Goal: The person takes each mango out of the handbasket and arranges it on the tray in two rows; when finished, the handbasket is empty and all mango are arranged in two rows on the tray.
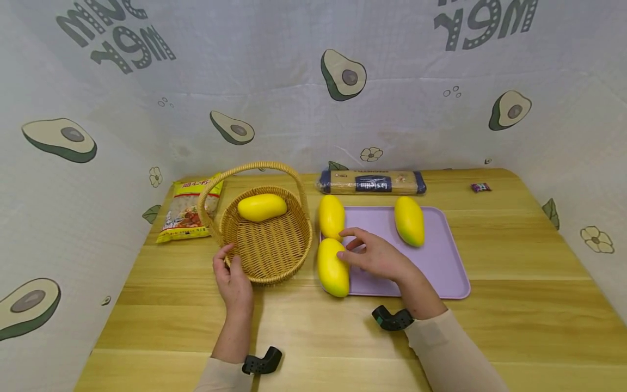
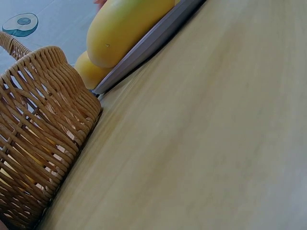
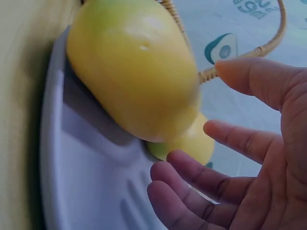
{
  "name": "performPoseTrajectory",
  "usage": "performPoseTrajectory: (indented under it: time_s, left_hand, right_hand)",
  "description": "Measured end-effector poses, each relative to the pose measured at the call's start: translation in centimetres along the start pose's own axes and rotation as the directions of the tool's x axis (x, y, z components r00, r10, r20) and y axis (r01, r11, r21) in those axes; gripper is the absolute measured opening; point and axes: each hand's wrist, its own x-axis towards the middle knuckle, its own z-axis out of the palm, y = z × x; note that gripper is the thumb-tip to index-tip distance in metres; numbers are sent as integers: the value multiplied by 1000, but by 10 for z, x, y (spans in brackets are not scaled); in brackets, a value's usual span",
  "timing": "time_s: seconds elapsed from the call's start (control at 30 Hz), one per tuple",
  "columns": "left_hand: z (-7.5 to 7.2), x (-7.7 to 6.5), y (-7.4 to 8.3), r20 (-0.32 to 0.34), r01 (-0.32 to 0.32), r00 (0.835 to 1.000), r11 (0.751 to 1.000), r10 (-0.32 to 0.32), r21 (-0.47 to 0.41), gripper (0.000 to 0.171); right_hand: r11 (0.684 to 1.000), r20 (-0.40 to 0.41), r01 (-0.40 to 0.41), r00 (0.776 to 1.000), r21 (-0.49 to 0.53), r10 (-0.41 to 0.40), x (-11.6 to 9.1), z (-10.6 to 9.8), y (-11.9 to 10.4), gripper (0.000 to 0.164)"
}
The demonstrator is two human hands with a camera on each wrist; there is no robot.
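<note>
A round wicker basket (image 1: 268,277) with an arched handle holds one yellow mango (image 1: 262,207). My left hand (image 1: 235,286) is at its front left side, fingers slightly bent by the rim; a firm grip does not show. To the right lies a lilac tray (image 1: 443,261). One mango (image 1: 332,218) lies at its far left corner, another mango (image 1: 334,269) at its left edge and a third mango (image 1: 409,221) toward its far right. Over the tray's left part reaches my right hand (image 1: 377,257), fingers spread beside the nearest mango; in the right wrist view a gap shows between them.
A yellow food packet (image 1: 188,209) lies left of the basket, partly behind its handle. Behind the tray is a pack of spaghetti (image 1: 372,182). A small purple wrapped sweet (image 1: 480,187) lies at the back right. A patterned cloth (image 1: 294,109) hangs behind the wooden table (image 1: 313,337).
</note>
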Motion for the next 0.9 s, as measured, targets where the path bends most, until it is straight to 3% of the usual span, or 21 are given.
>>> performPoseTrajectory:
  time_s: [0.17, 0.33, 0.5, 0.7, 0.9]
  left_hand:
    - [0, -1, 1, -7, -3, 1000, 1000, 3, 8, 31]
    - [0, -1, 2, -7, 3, 1000, 1000, -3, 9, 31]
    - [-1, 0, 1, -3, 13, 1000, 1000, -13, 6, 31]
    - [-1, 0, 1, 2, 23, 1000, 1000, -23, 0, 31]
    - [-2, 0, 0, 5, 21, 1000, 1000, -21, 10, 32]
  right_hand:
    - [993, -96, -1, 995, -117, -11, -11, -11, -6, 58]
    - [982, -127, 48, 989, -180, -72, -20, -16, -17, 59]
    - [961, -67, 168, 980, -220, -187, -33, -10, -29, 58]
    - [934, 25, 261, 964, -243, -263, -44, 9, -45, 55]
    - [926, 75, 332, 943, -183, -323, -41, 39, -62, 52]
